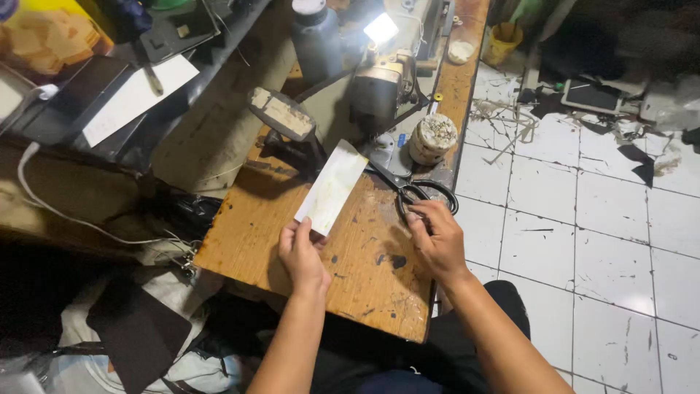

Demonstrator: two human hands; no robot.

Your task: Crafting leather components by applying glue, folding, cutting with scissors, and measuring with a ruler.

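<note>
Pinched between thumb and fingers, the left hand has its grip closed on the near end of a pale, stained rectangular strip of stiff sheet material. From that pinch the strip's long axis runs away toward one o'clock, its far end lifted over the scuffed orange-brown wooden worktop, close to the grey sewing machine

Right hand lies at three o'clock from the strip's held end, knuckles up, fingertips curled down onto the black handle loops of a pair of steel scissors. Whether that grip is closed round the handles I cannot tell; it touches them, not plainly clasping. The scissor blades point to about ten o'clock, toward the strip's middle, just beside it. A round pale spool-like tub stands at twelve o'clock from the scissors, near the worktop's edge by the white tiled floor
</note>
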